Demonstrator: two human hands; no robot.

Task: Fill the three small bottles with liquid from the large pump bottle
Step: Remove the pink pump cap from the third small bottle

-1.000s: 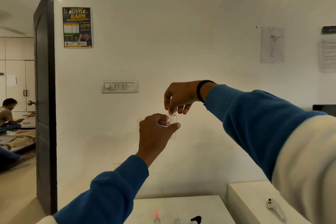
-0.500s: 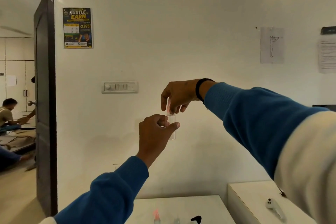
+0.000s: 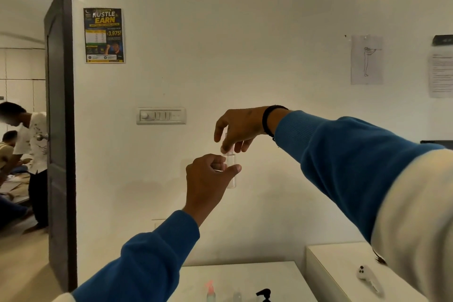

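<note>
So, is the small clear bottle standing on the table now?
No, the left hand holds the clear bottle in the air, well above the table.

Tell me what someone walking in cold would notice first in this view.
First, two blue-sleeved arms raised mid-frame against the white wall: the left hand grips a small clear bottle while the right hand pinches at its top. Next, the dark-and-yellow poster at upper left beside the open door. At the bottom edge, a black pump head pokes up from the white table.
</note>
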